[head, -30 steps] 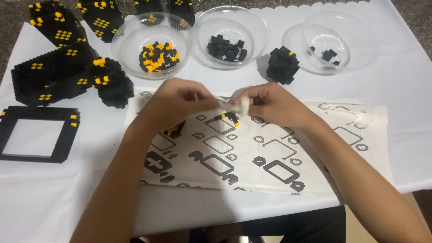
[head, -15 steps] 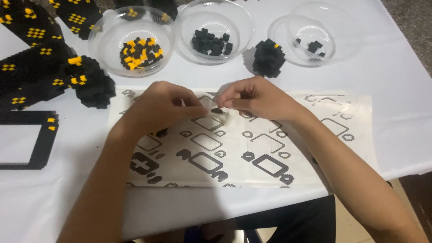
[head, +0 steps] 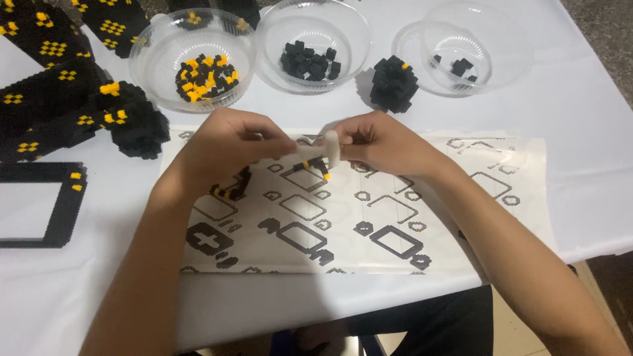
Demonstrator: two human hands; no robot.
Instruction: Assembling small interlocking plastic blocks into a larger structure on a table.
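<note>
Hands meet over the printed instruction sheet (head: pixel 369 224) at counter centre. Left hand (head: pixel 227 142) and right hand (head: pixel 379 142) each pinch shut on a small white tool (head: pixel 330 149) above a black-and-yellow brick piece (head: pixel 316 165). Finished black sections (head: pixel 59 99) lie at ten o'clock; bowls (head: pixel 191 66) at twelve hold unused bricks.

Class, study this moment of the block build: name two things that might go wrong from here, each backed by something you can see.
1. Both hands, left hand and right hand, pinch a small white tool and a tiny black-and-yellow piece above the instruction sheet; a slip might drop the piece among the printed shapes.
2. The sheet's near edge lies close to the table edge, so a dropped piece may roll off.
</note>
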